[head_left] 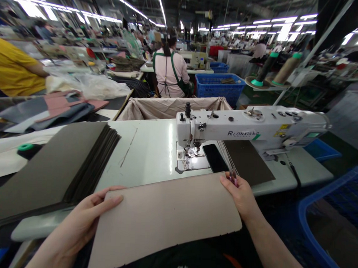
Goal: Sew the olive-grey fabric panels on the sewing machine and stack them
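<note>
A flat beige panel (168,217) lies across my lap at the table's front edge, held at both upper corners. My left hand (95,209) pinches its left corner, thumb on top and fingers underneath. At the right corner my right hand (237,193) grips the panel, with small thread snips (233,176) also tucked in its fingers. Just beyond stands a white sewing machine (251,124), its needle area above a metal plate (192,162). A black phone (215,158) rests on the table beside that plate. Dark panels (249,161) lie under the machine arm.
To the left, a thick stack of dark panels (60,156) sits on the table (145,148). A blue basket (330,222) stands at the right. Thread cones (287,69) rise behind the machine. A person in a pink shirt (170,71) sits ahead; another in yellow (14,69) is at left.
</note>
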Demonstrator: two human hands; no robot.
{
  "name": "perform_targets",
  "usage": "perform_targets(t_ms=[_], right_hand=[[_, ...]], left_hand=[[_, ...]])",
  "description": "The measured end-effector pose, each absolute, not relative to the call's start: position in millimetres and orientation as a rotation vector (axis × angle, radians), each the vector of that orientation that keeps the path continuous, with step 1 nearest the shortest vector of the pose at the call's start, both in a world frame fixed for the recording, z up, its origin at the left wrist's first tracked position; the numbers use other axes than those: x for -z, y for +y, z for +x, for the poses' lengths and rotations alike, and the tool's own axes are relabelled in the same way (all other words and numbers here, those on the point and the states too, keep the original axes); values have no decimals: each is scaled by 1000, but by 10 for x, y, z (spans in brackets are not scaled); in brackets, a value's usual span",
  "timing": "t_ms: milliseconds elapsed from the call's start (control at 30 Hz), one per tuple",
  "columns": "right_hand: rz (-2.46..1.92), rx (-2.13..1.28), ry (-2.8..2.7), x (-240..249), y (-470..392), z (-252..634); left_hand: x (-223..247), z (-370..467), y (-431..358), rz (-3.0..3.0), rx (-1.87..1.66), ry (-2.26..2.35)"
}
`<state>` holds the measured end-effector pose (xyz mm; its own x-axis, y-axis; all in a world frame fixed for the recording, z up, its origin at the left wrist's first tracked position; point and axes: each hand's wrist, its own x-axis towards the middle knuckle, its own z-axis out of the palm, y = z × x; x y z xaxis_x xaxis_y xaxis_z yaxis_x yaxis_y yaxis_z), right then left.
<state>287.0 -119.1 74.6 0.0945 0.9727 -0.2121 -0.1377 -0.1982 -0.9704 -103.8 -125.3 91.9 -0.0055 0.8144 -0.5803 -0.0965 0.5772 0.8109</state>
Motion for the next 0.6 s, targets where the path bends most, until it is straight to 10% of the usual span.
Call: perform_targets(t_ms=[600], right_hand=[[-1435, -1435, -1005, -352, -1158, 2769]], left_hand=[[-1532, -1139, -1173, 1095, -998, 1569]])
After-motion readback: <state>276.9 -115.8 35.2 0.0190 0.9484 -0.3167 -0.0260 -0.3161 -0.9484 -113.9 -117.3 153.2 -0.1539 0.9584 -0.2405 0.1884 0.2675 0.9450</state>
